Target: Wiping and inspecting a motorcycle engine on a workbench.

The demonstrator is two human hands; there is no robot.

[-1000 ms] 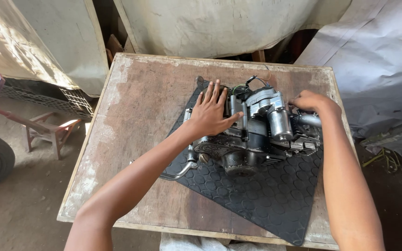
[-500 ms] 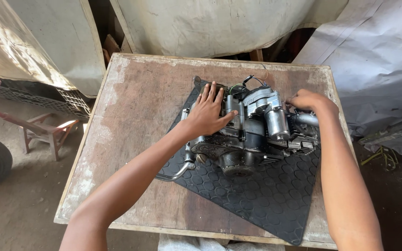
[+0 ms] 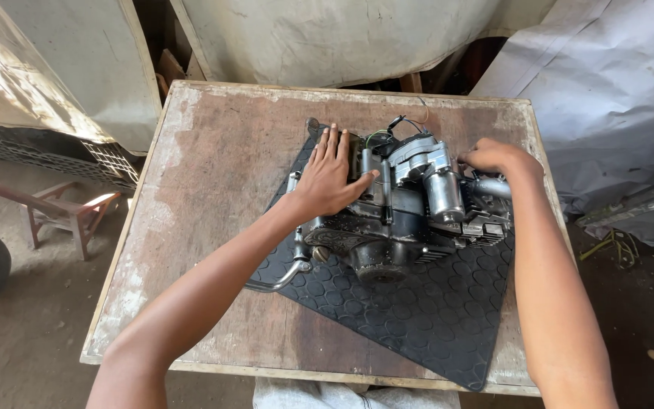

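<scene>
- Little has shifted since a moment ago: both hands sit on the engine much as they did, and the left hand (image 3: 332, 176) has only slid slightly along the top of the casing.
- That left hand lies flat, fingers spread and pointing toward the far edge of the table, palm pressing down on the engine (image 3: 403, 208); it grips nothing, it looks to be steadying the block so it cannot rock.
- Over at the engine's right end, the right hand (image 3: 496, 157) is curled around something; I judge it closed on a part there, though its fingers hide exactly what.
- The engine rests on its side on a black rubber mat (image 3: 425, 310), toward the far right part of the wooden table (image 3: 213, 167), probably so the mat keeps it from sliding and spares the wood.
- A bent metal lever (image 3: 285, 276) sticks out of the engine's near-left side, over the mat's edge.
- Off the table's left edge, a small wooden stool (image 3: 66, 216) stands on the floor.
</scene>
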